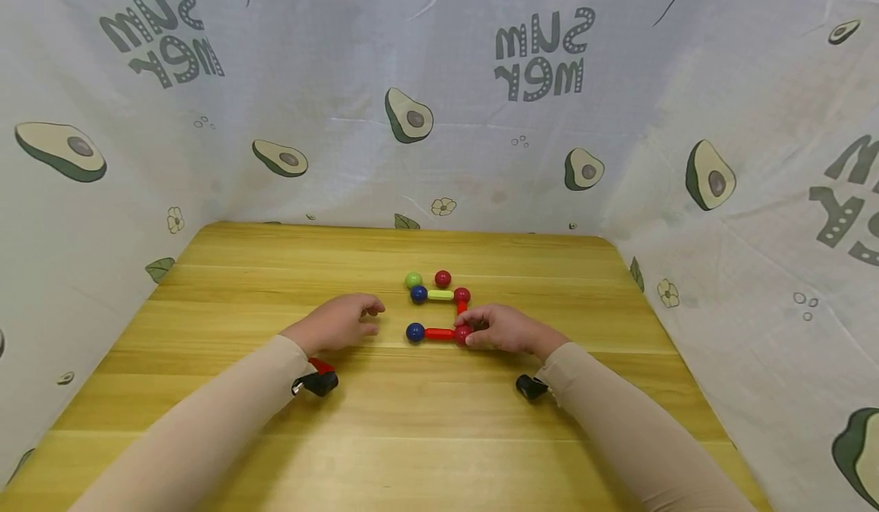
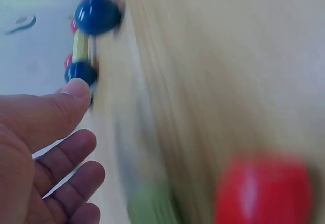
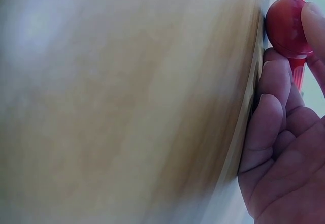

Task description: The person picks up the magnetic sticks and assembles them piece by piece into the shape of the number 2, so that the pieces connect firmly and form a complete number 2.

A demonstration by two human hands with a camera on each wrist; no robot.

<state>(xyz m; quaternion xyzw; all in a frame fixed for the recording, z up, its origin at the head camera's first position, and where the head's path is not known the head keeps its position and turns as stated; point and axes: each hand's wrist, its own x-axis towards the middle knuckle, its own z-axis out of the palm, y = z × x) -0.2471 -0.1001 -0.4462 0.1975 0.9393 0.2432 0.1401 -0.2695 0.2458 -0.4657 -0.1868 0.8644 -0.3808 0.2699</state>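
Note:
My right hand [image 1: 504,327] pinches a red ball [image 3: 287,26] between thumb and fingers. This ball is the near right corner of a U-shaped chain of balls and sticks. From it a red stick [image 1: 439,334] runs left to a blue ball [image 1: 415,333]. Another red stick [image 1: 462,309] leads back to a second red ball [image 1: 462,296], then a yellow-green stick [image 1: 440,295] to a second blue ball [image 1: 419,294]. My left hand [image 1: 343,321] hovers left of the chain, fingers loosely spread and holding nothing.
Behind the chain sit a light green ball [image 1: 413,280] and a loose red ball [image 1: 442,278]. In the left wrist view, a blurred red piece [image 2: 264,193] and a blurred green piece [image 2: 152,206] appear low. Patterned cloth [image 1: 481,169] surrounds the wooden table [image 1: 412,451] at back and sides.

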